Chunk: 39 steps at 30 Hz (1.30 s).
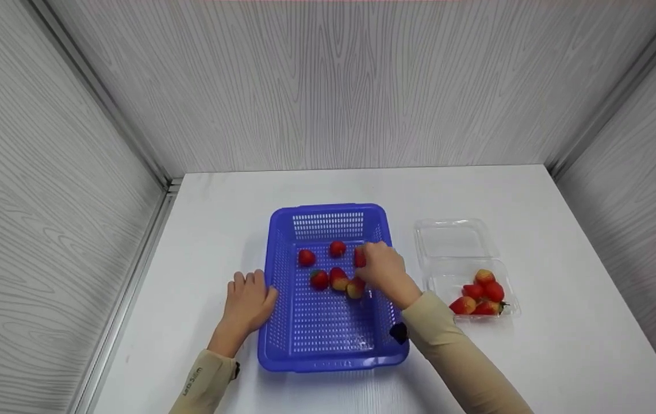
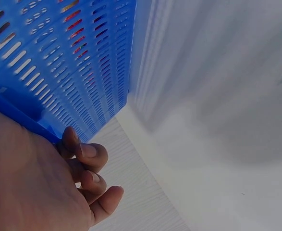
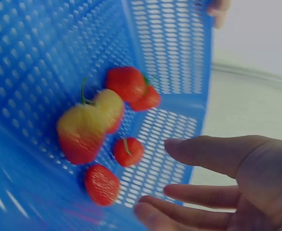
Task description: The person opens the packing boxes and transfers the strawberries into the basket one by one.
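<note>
A blue plastic basket [image 1: 333, 363] with slotted walls holds several red and yellow-red strawberries [image 1: 319, 280]. At its left rim, my left hand [image 1: 247, 302] grips the edge, fingers curled on the outside in the left wrist view; its thumb is hidden there. My right hand [image 1: 384, 265] reaches over the right wall into the basket. In the right wrist view its thumb [image 3: 203, 151] and fingers are spread apart with nothing between them, close to a red strawberry [image 3: 102, 185]. Two paler strawberries lie together, a yellow-topped strawberry [image 3: 80, 132] in front.
Right of the basket, a clear plastic clamshell box [image 1: 437, 282] lies with its lid [image 1: 454, 238] folded back; several strawberries [image 1: 483, 293] sit in it. The white table [image 1: 218, 218] is bordered by grey wood-grain panels [image 1: 350, 86] at the back and both sides.
</note>
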Tool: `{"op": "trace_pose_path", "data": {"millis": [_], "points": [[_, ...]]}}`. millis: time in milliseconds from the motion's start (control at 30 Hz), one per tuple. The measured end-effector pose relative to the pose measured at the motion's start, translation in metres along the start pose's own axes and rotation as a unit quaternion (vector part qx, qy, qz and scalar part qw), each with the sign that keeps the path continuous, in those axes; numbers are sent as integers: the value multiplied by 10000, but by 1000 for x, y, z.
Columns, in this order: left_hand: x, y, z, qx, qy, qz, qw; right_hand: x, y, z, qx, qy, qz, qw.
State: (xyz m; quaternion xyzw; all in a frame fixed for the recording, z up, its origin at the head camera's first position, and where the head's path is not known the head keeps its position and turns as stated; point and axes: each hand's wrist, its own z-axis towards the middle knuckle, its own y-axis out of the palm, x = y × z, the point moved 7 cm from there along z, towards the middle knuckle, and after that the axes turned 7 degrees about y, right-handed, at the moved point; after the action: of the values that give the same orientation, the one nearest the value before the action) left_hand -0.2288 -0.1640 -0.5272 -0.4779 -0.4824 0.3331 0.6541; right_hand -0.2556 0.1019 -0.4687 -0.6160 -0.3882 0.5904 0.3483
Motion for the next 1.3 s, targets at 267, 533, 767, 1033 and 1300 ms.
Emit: {"op": "trace_pose_path", "data": {"millis": [267, 533, 767, 1033, 1300], "points": [[1, -2, 0, 16, 9, -24, 10000, 19, -44, -5, 633, 163, 747, 9951], [0, -1, 1, 76, 19, 13, 10000, 58, -84, -12, 1123, 468, 765, 9896], [-2, 2, 0, -46, -63, 13, 10000, 112, -92, -19, 1420, 997, 720, 9822], [-2, 2, -2, -52, -54, -1, 10000, 167, -79, -42, 1411, 1552, 785, 9746], [0, 0, -1, -20, -37, -31, 10000, 203, -58, -56, 1123, 2178, 697, 9670]]}}
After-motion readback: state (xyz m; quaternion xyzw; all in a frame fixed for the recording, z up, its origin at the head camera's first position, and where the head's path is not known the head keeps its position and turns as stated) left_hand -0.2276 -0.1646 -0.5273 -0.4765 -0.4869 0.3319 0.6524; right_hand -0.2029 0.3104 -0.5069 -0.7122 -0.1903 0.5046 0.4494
